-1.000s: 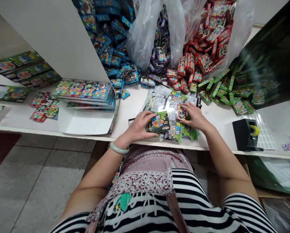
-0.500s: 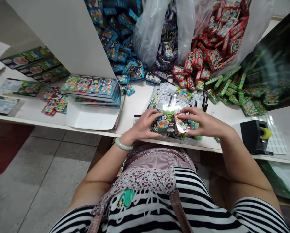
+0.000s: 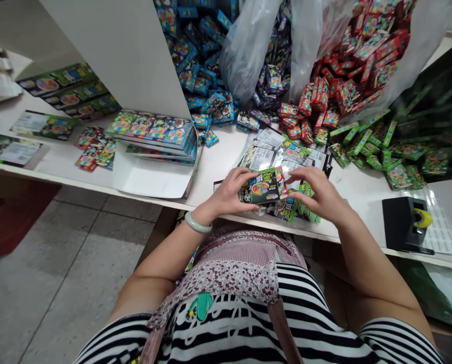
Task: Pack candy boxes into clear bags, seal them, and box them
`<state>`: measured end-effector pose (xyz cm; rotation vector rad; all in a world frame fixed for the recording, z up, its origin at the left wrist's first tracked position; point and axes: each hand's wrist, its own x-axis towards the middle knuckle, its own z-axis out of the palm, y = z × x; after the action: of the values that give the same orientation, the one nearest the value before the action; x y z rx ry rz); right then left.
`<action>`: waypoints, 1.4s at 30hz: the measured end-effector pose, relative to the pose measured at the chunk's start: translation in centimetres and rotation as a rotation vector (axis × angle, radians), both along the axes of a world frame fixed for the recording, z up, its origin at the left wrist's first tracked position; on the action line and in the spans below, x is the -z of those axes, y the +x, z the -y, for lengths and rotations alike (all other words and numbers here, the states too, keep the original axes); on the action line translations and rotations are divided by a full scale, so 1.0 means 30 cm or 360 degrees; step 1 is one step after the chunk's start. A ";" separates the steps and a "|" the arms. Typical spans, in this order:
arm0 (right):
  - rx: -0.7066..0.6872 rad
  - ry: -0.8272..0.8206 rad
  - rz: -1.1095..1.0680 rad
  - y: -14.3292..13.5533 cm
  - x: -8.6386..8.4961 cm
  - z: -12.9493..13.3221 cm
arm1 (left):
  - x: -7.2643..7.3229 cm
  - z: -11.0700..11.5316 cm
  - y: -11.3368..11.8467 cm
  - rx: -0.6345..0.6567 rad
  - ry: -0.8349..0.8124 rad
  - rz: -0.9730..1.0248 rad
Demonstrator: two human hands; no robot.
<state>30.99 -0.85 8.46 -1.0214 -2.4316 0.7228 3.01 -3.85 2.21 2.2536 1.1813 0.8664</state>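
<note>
My left hand (image 3: 229,195) grips a flat black-and-green printed packet (image 3: 261,189) by its left end, thumb below and fingers above. A red small box (image 3: 280,177) sticks out of the packet's right end, mostly hidden inside it. The fingertips and thumb of my right hand (image 3: 318,194) close on this red end from the right. Beneath both hands lie several flat printed packets (image 3: 261,156) in black, white and green, overlapping on the white table (image 3: 206,164).
Blue boxes (image 3: 199,76), purple boxes (image 3: 274,76), red boxes (image 3: 343,96) and green boxes (image 3: 369,146) are heaped at the back, some in plastic bags (image 3: 244,50). A white carton (image 3: 150,174) with stacked printed packs stands left. At right sits a black tape dispenser (image 3: 402,222).
The red box has gone further left into the black-and-green packet, and less of it shows. My right hand has followed it, its fingers now at the packet's end. The view has shifted slightly.
</note>
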 end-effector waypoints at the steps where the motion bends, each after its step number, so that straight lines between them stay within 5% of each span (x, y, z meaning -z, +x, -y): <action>1: 0.0005 -0.0016 0.0006 -0.009 0.010 0.014 | 0.006 0.000 0.002 0.0000 0.0013 0.0007; 5: 0.0094 -0.0131 -0.0159 -0.031 0.051 -0.010 | 0.028 -0.010 0.001 0.0028 0.0110 0.0037; 10: 0.0652 -0.0159 -0.0435 -0.086 0.107 -0.285 | 0.027 -0.008 -0.039 -0.0048 0.0109 0.0029; 14: 0.0565 -0.0004 -0.0028 -0.259 0.152 -0.505 | 0.019 0.014 -0.060 -0.0039 0.0074 0.0047; 18: 0.0657 0.0265 0.0457 -0.412 0.177 -0.625 | 0.014 0.028 -0.083 -0.0067 0.0064 0.0021; 23: 0.0655 0.0252 0.0609 -0.430 0.174 -0.700 | 0.010 0.025 -0.124 -0.0118 0.0054 0.0004; 26: 0.0772 0.0155 0.0254 -0.390 0.160 -0.689 | 0.017 0.019 -0.138 -0.0129 0.0016 0.0037; 30: 0.0842 -0.0507 -0.0532 -0.308 0.153 -0.593 | 0.028 0.013 -0.142 -0.0150 0.0045 0.0041; 38: 0.0771 -0.1231 -0.1048 -0.098 0.132 -0.320 | 0.020 0.019 -0.115 -0.0056 0.0076 -0.0023; 42: 0.0827 -0.1122 -0.1006 0.007 0.151 -0.214 | 0.016 0.018 -0.103 -0.0054 0.0061 -0.0093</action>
<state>31.20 5.58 3.92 -1.3278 -1.3012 1.4688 -0.08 -4.40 1.71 2.3099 1.2423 0.8484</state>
